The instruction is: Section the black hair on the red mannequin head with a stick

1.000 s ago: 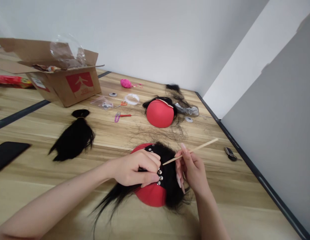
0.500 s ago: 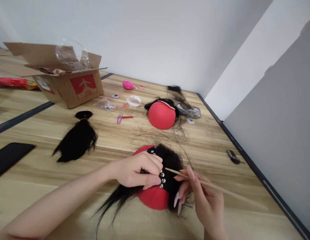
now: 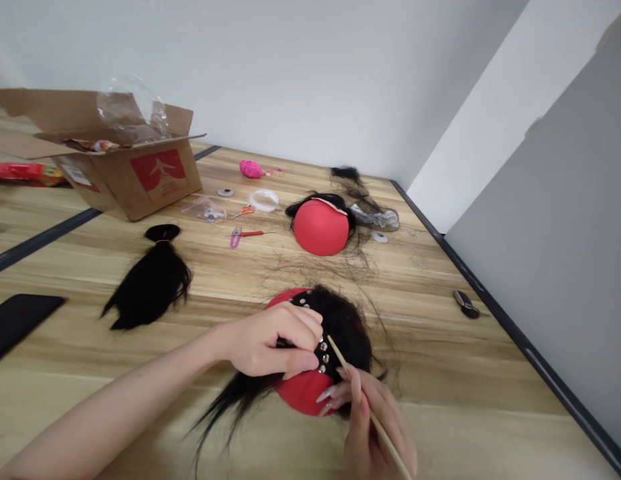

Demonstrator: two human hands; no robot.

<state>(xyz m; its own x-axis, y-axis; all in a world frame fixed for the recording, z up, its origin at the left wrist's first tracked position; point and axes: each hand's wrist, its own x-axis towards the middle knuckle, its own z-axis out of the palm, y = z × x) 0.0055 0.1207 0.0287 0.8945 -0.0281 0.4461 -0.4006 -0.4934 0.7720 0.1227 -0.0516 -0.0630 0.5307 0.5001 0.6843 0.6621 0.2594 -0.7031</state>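
A red dome (image 3: 306,395) rests on the table, partly covered by black hair (image 3: 344,325) and a dark band (image 3: 314,347) set with shiny silver studs. Over its left side my left hand (image 3: 275,339) is closed, thumb against curled fingers, on a lock of black hair (image 3: 230,400) that trails out toward the lower left. Its fingertips are partly hidden. My right hand (image 3: 380,423) grips a thin wooden stick (image 3: 377,427) like a pen, at the dome's near right. The stick's tip points at the studs beside my left fingers.
Farther back stands a second red dome (image 3: 320,228) with black hair. A tied black hair bundle (image 3: 150,283) and a black phone-like slab (image 3: 21,323) lie left. Behind are an open cardboard box (image 3: 157,183), pink yarn (image 3: 251,169), scissors (image 3: 244,211) and a red-handled tool (image 3: 251,233). A key fob (image 3: 466,305) lies right.
My right hand has moved left and toward me, turning the stick steeper, its tip still near the studs. My left hand keeps its place on the dome. The view has shifted slightly.
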